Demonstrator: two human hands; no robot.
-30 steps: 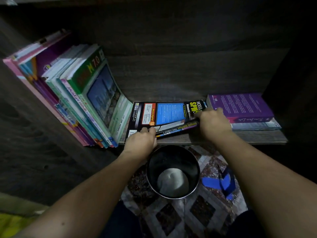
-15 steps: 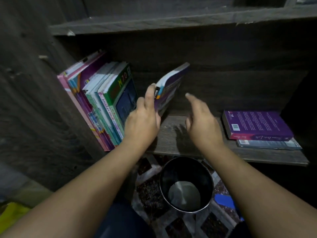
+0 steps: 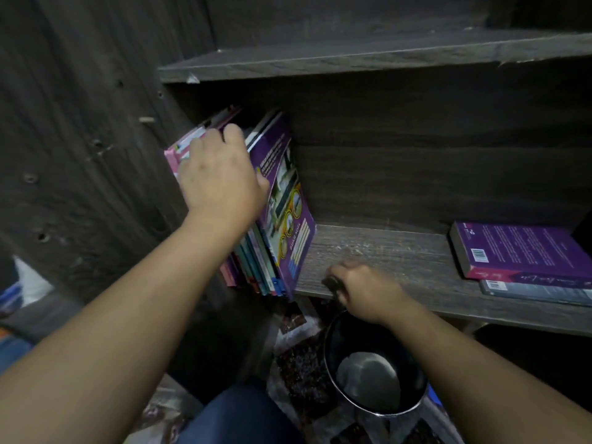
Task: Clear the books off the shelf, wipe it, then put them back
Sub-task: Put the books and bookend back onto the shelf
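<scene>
The left hand [image 3: 221,181] lies over the row of upright books [image 3: 256,267] at the left end of the shelf [image 3: 384,251], fingers curled over their top edges and thumb against the outermost purple-covered book [image 3: 282,187], so it grips the whole bundle. The row leans toward the dark side panel [image 3: 96,155]. The right hand [image 3: 365,290] sits low at the shelf's front lip with its fingers curled around a small dark object [image 3: 331,281]; the view there is dim and smeared, so it may be a cloth or the handle of the metal pot [image 3: 374,376] on the floor just below, and I cannot tell which. Two flat books [image 3: 525,251] lie stacked at the far right, well apart from the row, with bare board between. The step in hand looks like settling the row back in place. To do it well, the left palm should press the bundle sideways against the panel while the lower edges slide back from the front lip (they seem to overhang it a little), since the thin covers will fan out and slump if released while tilted. The purple cover needs to stand close to vertical before that grip loosens. The flat pair would then close the row.
</scene>
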